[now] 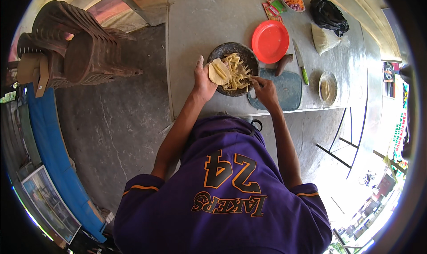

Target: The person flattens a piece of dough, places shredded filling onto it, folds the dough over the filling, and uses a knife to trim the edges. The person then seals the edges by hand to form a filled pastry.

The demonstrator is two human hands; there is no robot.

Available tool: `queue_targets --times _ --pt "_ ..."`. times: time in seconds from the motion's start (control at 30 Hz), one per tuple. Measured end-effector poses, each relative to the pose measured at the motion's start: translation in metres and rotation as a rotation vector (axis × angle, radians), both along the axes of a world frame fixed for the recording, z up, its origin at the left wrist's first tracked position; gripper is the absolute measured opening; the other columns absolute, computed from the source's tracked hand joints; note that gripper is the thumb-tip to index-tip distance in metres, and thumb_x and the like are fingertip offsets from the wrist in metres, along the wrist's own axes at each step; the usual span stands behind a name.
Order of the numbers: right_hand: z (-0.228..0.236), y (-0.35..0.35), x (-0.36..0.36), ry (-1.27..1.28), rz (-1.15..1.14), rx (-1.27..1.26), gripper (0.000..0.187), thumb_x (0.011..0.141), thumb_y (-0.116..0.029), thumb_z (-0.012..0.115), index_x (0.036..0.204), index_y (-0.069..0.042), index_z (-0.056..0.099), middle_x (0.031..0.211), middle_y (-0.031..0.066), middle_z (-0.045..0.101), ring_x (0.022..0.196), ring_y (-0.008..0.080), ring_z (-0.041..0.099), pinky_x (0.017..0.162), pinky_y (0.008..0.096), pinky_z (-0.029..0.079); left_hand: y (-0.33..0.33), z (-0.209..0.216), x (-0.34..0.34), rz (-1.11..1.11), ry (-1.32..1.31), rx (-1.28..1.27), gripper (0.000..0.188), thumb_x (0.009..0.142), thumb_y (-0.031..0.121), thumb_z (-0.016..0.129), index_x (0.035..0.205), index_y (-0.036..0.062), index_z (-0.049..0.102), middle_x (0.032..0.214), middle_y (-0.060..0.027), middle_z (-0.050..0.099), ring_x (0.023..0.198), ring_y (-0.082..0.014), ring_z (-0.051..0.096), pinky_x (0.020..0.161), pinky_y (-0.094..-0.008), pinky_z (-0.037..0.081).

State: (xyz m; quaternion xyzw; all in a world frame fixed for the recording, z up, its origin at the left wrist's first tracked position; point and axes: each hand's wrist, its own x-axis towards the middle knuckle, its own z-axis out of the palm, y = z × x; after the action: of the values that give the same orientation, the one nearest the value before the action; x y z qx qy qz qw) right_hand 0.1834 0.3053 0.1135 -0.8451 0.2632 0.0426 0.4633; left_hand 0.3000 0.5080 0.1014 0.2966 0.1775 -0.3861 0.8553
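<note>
A dark, round stone mortar bowl (229, 48) holds many pale yellow strips (238, 76) that look like cut potato. Over its left side, my left hand (204, 82) supports a flat, round piece of dough (218, 72) on its fingers, thumb up, with a few strips lying on the dough. My right hand (265, 93) is at the bowl's right rim, its fingers pinched together close to the strips. What that pinch holds is too small to make out. Under my right hand and beside the bowl lies a dark grey-green cutting board (289, 91).
Beyond the board are a red plate (270, 41), a brown pestle (283, 65) and a green-handled knife (304, 69). A metal dish with dough (328, 76) sits at the right. Farther back are a black bag (328, 14), a clear bag (327, 39) and a vegetable bowl (292, 0). Stacked chairs (91, 54) stand left.
</note>
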Motion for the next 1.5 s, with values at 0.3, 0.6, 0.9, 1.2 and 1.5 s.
queue_targets --times 0.3,0.6,0.9,1.2,1.5 --pt "-0.005 0.002 -0.004 0.017 0.013 0.159 0.035 0.098 -0.022 0.059 0.121 0.003 0.068 0.068 -0.0012 0.057 0.053 0.0057 0.044 0.047 0.0251 0.037 -0.001 0.013 -0.001 -0.014 -0.009 -0.002 0.082 0.102 0.062 0.023 0.142 -0.0071 0.039 0.140 -0.0235 0.052 0.131 -0.0319 0.050 0.113 -0.0423 0.037" --pt "0.002 -0.001 -0.019 0.016 -0.193 0.628 0.036 0.102 -0.021 0.057 0.127 0.004 0.062 0.064 -0.0083 0.039 0.050 0.0012 0.029 0.044 0.0201 0.025 0.007 0.017 0.001 0.072 -0.047 -0.076 0.082 0.102 0.061 0.020 0.146 -0.0076 0.032 0.145 -0.0242 0.047 0.134 -0.0335 0.048 0.116 -0.0441 0.033" --pt "0.061 0.021 -0.013 -0.302 0.053 -0.051 0.030 0.095 -0.010 0.061 0.123 0.000 0.066 0.064 0.0062 0.057 0.058 0.0173 0.057 0.058 0.0366 0.049 -0.004 0.025 0.006 0.010 0.006 -0.053 0.075 0.103 0.059 0.023 0.139 -0.0029 0.044 0.135 -0.0192 0.056 0.125 -0.0297 0.055 0.111 -0.0451 0.040" --pt "0.087 0.056 -0.015 -0.336 0.243 -0.504 0.030 0.087 0.001 0.062 0.117 -0.001 0.065 0.087 0.0164 0.057 0.073 0.0371 0.062 0.062 0.0450 0.052 -0.018 0.019 0.010 -0.047 -0.153 -0.162 0.048 0.108 0.039 0.034 0.132 0.0000 0.049 0.130 -0.0180 0.059 0.122 -0.0261 0.058 0.106 -0.0431 0.047" --pt "0.079 0.067 -0.020 -0.362 0.134 -0.438 0.037 0.088 0.005 0.058 0.124 0.000 0.061 0.088 0.0185 0.054 0.075 0.0370 0.060 0.065 0.0462 0.050 -0.027 0.018 0.010 0.004 -0.170 -0.160 0.044 0.109 0.033 0.030 0.135 0.0002 0.044 0.135 -0.0186 0.055 0.121 -0.0271 0.058 0.106 -0.0427 0.048"
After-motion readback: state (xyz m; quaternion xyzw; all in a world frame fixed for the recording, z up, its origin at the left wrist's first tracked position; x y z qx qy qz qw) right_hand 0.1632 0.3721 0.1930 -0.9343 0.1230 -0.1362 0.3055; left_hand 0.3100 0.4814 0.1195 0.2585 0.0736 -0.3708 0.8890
